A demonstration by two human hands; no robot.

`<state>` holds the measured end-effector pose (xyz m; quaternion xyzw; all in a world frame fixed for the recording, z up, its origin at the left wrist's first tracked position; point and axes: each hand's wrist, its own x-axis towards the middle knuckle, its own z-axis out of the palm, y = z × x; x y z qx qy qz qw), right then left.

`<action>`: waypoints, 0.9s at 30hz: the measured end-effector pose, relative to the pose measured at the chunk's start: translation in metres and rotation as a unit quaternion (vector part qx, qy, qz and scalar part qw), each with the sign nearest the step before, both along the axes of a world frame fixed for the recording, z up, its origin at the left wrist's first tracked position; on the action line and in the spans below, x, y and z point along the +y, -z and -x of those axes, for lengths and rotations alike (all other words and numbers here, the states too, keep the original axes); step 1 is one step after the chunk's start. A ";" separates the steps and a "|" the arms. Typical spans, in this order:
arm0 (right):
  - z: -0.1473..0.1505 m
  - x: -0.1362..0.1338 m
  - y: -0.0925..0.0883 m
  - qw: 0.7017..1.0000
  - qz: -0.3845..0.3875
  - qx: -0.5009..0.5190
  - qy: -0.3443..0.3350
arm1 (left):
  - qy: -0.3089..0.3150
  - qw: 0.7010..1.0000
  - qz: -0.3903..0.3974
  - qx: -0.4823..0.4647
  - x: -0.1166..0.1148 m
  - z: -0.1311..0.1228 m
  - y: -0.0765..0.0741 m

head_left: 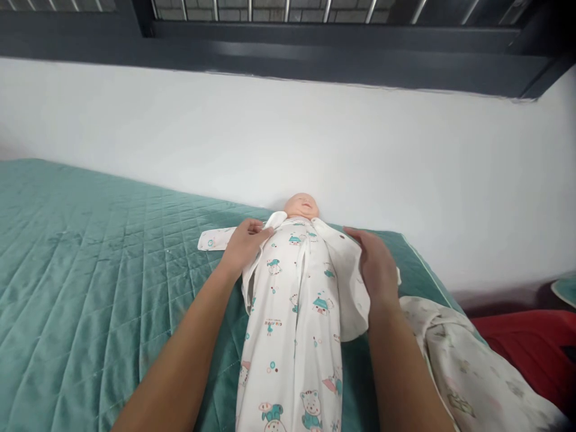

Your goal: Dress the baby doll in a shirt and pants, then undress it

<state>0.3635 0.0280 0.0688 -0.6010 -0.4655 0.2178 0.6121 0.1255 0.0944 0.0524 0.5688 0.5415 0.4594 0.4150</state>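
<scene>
A baby doll (302, 206) lies on its back, its head near the wall. White printed baby clothing (292, 300) with teal houses and animals covers its body and extends toward me. On the left a sleeve (215, 239) is spread out flat. My left hand (248, 240) is at the garment's left shoulder, thumb and fingers around the cloth edge. My right hand (374, 264) is beside the opened right flap (351, 282), touching its outer edge with fingers extended; some fingers are hidden behind the hand.
A green quilted cover (112, 270) lies under everything. A white wall (270, 138) stands behind, below a dark barred window frame (315, 57). At the lower right are a crumpled printed cloth (477, 372) and a red object (531, 342).
</scene>
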 end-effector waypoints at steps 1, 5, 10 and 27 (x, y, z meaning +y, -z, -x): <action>0.001 0.002 0.001 1.000 0.022 -0.011 0.009 | 0.013 0.999 -0.004 0.032 0.000 0.000 0.001; 0.015 0.002 0.001 0.986 0.132 -0.098 0.011 | 0.022 0.990 -0.019 0.137 0.004 0.002 0.004; 0.002 -0.001 0.001 0.965 0.176 -0.190 0.022 | -0.099 0.958 -0.043 0.266 0.009 0.016 0.006; -0.018 0.013 0.040 0.895 0.034 -0.446 0.006 | 0.016 0.881 -0.209 0.424 0.017 0.007 0.026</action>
